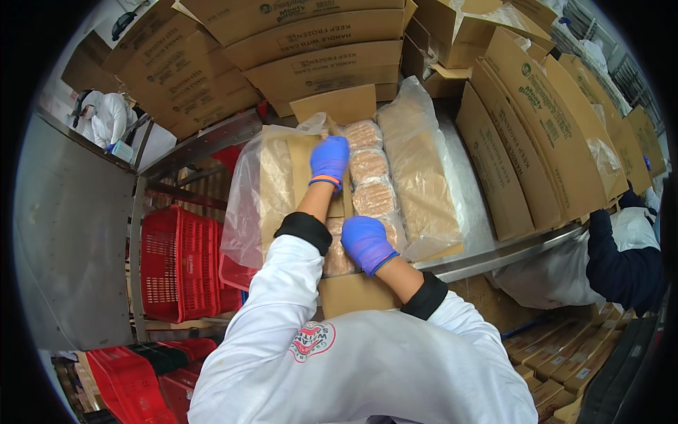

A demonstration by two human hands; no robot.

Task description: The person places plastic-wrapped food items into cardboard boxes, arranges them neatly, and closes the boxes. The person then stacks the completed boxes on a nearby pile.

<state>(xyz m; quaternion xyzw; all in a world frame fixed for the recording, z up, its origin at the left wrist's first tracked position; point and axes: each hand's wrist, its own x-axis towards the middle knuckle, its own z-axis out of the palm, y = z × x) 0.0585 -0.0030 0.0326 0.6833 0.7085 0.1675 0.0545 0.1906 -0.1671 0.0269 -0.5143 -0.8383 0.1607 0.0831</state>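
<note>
An open cardboard box stands before me, its near flap (357, 294) folded down toward my body and its far flap (336, 103) raised. Inside are wrapped stacks of round meat patties (374, 197), in a row at the right and partly at the left. A cardboard strip (347, 197) runs between the two sides. My left hand (329, 159), in a blue glove, is at the far left of the box, over the cardboard; its fingers are hidden. Curled over the near patties is my right hand (366, 244), also blue-gloved, its fingertips out of sight.
Clear plastic liner (241, 212) drapes over the left flap, and more liner (424, 180) covers the right flap. Flattened cartons (529, 143) lean on the metal table (466, 175). Red crates (180, 265) stand at left. Two other people (106, 119) (619, 249) are nearby.
</note>
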